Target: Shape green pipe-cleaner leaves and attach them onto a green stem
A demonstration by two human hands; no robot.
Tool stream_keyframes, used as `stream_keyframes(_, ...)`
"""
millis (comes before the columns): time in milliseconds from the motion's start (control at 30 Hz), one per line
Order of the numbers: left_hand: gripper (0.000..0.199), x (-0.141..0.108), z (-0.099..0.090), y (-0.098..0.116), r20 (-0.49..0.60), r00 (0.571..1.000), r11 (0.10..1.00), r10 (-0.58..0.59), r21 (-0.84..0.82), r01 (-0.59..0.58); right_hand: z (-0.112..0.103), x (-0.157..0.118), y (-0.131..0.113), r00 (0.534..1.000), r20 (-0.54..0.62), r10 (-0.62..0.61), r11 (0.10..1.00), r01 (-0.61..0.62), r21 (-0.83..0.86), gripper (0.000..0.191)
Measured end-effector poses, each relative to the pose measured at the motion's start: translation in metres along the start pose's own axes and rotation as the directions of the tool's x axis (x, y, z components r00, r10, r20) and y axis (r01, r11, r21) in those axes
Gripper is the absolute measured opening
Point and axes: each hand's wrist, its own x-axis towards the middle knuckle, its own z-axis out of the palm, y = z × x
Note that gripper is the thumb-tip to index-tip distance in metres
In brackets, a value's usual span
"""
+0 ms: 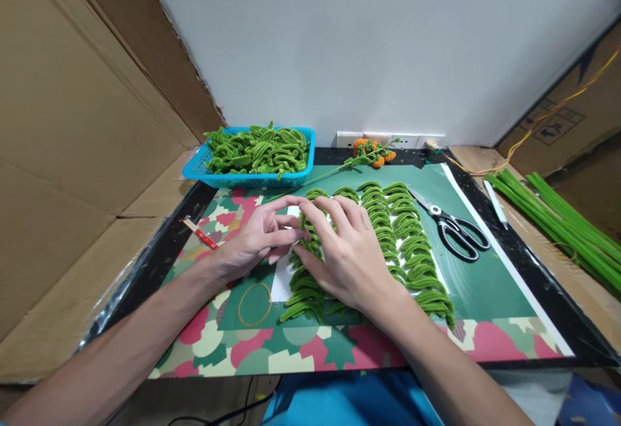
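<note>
At the bottom edge of the frame, blue fabric (349, 400) and dark cables (233, 416) are seen below a patterned sheet (286, 351) laid on a black tabletop (548, 322). A rubber band (255, 304) is placed left of the lower centre. At the centre, a small fuzzy green piece (303, 222) is seen at the meeting fingertips of the left hand (259, 235) and the right hand (352, 251). The left fingers are curled in near the thumb; the right fingers are arched close together, with the thumb set below them. By which fingertips the piece is clamped cannot be told. Under and beside the hands, curved green pieces (420, 248) are laid in columns, partly over white paper (281, 280). Right of them, scissors (453, 225) are laid with their blades nearly together. A white pen (495, 205) and green stems (563, 225) are placed at the right. Farther off, a blue basket (242, 181) is heaped with green pieces at the upper left of centre, and an orange-flowered stem (373, 152) is laid near the wall sockets (405, 141).
</note>
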Motion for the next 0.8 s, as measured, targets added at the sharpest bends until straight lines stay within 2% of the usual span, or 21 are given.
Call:
stream_keyframes(233,0.055,0.0001,0.0024,0.0025,-0.031,0.999,1.000,0.012,-0.007,-0.012,0.0037,-0.0004,-0.0007,1.000,-0.018,0.013,1.000,-0.013,-0.001,0.041)
stream_keyframes(600,0.037,0.0019,0.0053,0.0026,-0.179,0.977,0.993,0.115,0.043,-0.109,0.0042,0.0003,0.0014,0.999,-0.048,0.024,1.000,-0.024,-0.008,0.029)
stream_keyframes(800,0.032,0.0031,0.0030,0.0005,-0.179,0.974,0.987,0.139,0.111,-0.120,0.0053,0.0008,0.0024,0.997,-0.068,0.024,1.000,-0.025,-0.014,0.020)
